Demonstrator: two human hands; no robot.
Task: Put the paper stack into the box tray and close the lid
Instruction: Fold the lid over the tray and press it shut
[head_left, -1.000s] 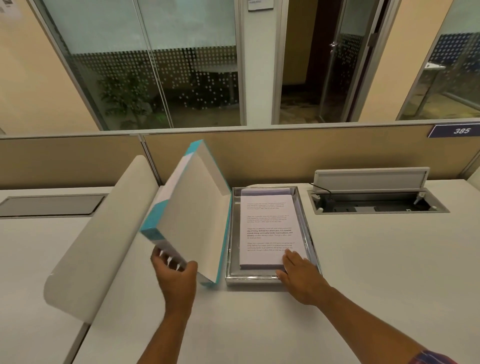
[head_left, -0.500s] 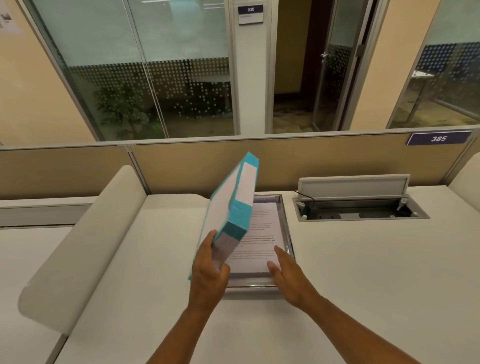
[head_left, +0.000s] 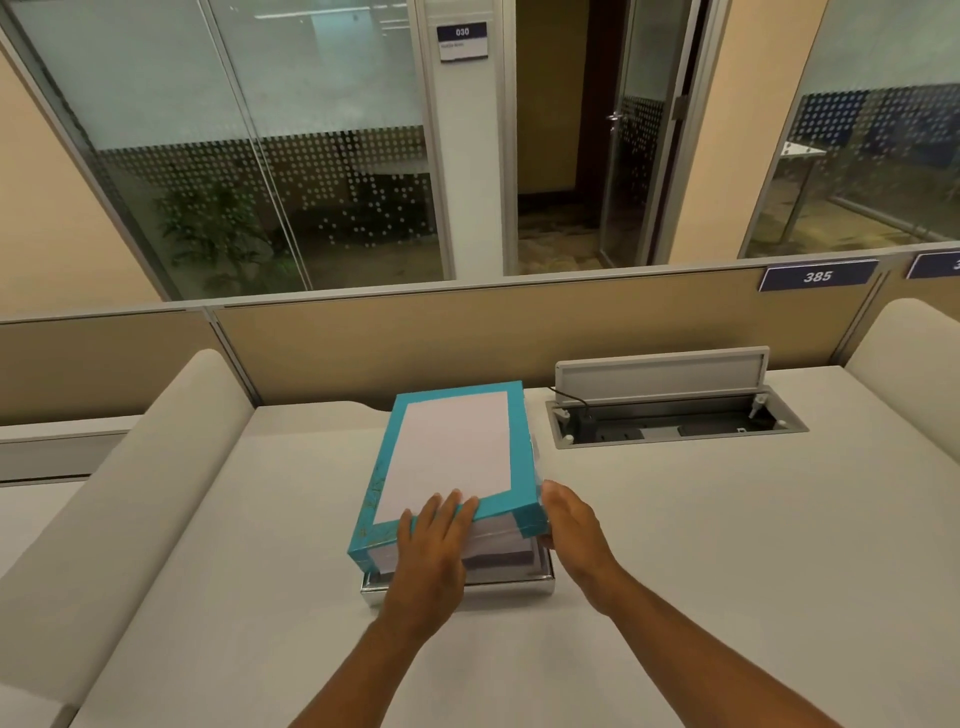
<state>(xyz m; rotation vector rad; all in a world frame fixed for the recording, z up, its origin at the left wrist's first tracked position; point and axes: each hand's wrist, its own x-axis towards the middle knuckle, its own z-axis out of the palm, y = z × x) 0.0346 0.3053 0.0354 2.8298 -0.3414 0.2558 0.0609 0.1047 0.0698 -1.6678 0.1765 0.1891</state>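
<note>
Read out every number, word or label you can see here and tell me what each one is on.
"030": blue door sign on the white pillar; the smaller line beneath it is too blurred to read.
"385": blue plate on the desk partition.
Second blue plate at the right edge: cut off, unreadable.
Teal lid: no readable text.

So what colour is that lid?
Teal border around a white middle panel on the lid, seen from the head camera.
</note>
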